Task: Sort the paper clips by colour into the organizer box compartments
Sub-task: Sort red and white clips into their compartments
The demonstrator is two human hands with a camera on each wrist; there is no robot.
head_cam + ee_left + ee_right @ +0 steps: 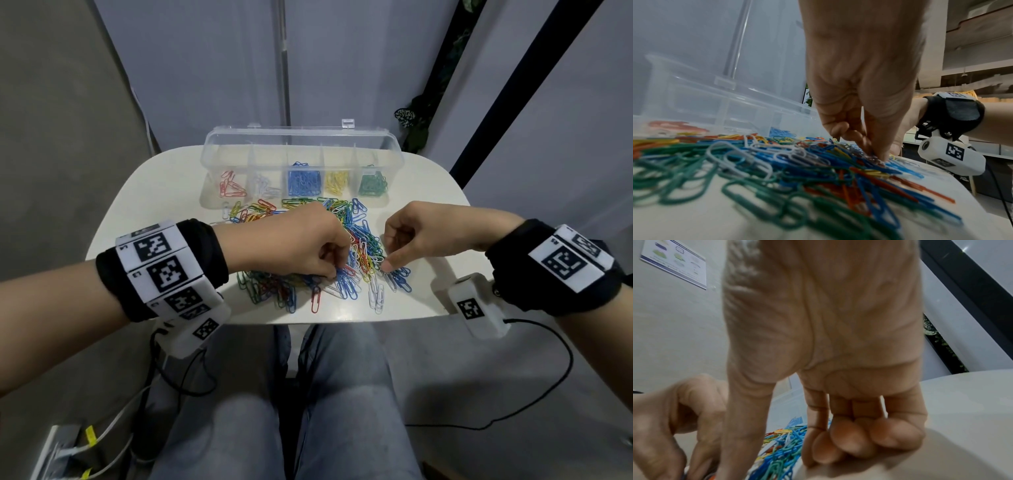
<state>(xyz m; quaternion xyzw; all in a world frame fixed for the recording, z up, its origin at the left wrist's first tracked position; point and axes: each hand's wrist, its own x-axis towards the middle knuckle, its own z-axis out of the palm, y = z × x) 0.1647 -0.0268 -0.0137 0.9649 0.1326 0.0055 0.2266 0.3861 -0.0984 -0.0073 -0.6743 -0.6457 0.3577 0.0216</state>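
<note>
**A:** What sat closest to the head camera?

**B:** The person's knees in grey jeans (274,411), then the near edge of the white table (164,192). Just past it lay the loose pile of paper clips (329,274), mixed green, blue, red, yellow and white, with a few stragglers such as a lone red clip (315,298) toward the near edge.

**A:** And the hands?

**B:** Both were down in the pile. The left hand (301,243) had its fingers curled, thumb and fingertips pressed together onto the clips; the left wrist view showed the tips buried among blue ones, but which clip they held, if any, I couldn't tell. The right hand (421,236) had its three outer fingers (869,439) folded into the palm, while thumb and forefinger met at the pile's right edge, apparently nipping a pale clip.

**A:** How would those clips handle?

**B:** I'd judge them very light, stiff wire with a slick coating, apt to hook together. Best pinched by one rounded end and lifted clear, shaking off any hangers-on.

**A:** Beyond the pile?

**B:** The clear organizer box (301,161), lid raised behind it, holding red, white, blue, yellow and green clips in separate compartments.
</note>
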